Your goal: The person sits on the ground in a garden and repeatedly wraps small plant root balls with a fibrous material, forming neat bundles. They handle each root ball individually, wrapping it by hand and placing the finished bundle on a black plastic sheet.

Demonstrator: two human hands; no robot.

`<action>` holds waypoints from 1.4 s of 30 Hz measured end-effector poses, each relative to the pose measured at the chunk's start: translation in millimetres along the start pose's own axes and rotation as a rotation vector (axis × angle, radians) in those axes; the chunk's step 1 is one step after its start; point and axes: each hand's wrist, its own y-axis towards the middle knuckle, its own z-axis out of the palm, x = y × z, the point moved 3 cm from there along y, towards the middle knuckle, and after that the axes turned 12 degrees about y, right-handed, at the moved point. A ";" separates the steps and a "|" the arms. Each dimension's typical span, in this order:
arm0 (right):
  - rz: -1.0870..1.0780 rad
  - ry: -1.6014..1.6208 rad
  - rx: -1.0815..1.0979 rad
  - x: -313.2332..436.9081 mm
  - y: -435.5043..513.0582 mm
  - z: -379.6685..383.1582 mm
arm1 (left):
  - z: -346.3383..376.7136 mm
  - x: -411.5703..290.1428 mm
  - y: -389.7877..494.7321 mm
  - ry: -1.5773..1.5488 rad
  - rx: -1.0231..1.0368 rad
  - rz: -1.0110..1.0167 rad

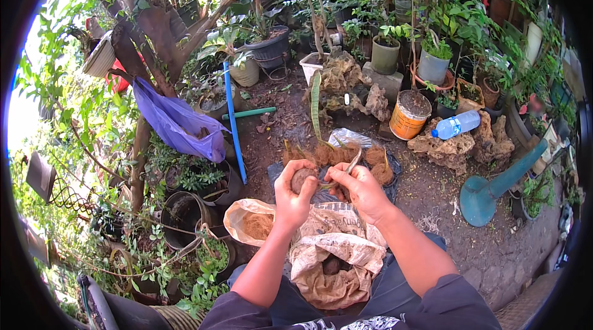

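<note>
My left hand [295, 191] grips a round brown ball of soil [303, 180] with the fingers curled over its top. Close by on the right, my right hand [359, 189] pinches a thin plant cutting [355, 161]; its lower end reaches toward the ball, and whether they touch I cannot tell. Beyond both hands, several fibre-wrapped balls [324, 155] with shoots lie on dark plastic sheeting [392, 189]. A long snake plant leaf [316, 107] rises from among them. Between my legs an open woven sack [338, 249] holds dark round lumps [331, 265]. Loose coconut fibre [257, 226] fills another sack [231, 219].
A blue pipe [235, 126] and a green pipe [255, 112] lie at the left, near a purple plastic bag [180, 119]. A water bottle [456, 125] rests on rough rock [444, 145]. An orange-labelled bucket [409, 117] and a teal round-based stand [479, 200] are at right. Potted plants surround the ground.
</note>
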 end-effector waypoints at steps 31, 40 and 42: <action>-0.083 0.000 0.107 -1.9 -1.5 11.4 | 3.1 23.6 6.2 -0.911 -0.033 -0.668; -0.151 -0.109 -0.045 -17.7 17.3 -5.6 | 3.7 22.8 11.8 -1.040 -0.007 -0.657; -0.169 -0.238 -0.085 -19.4 19.0 -2.5 | 4.9 31.0 9.2 -0.992 0.031 -0.641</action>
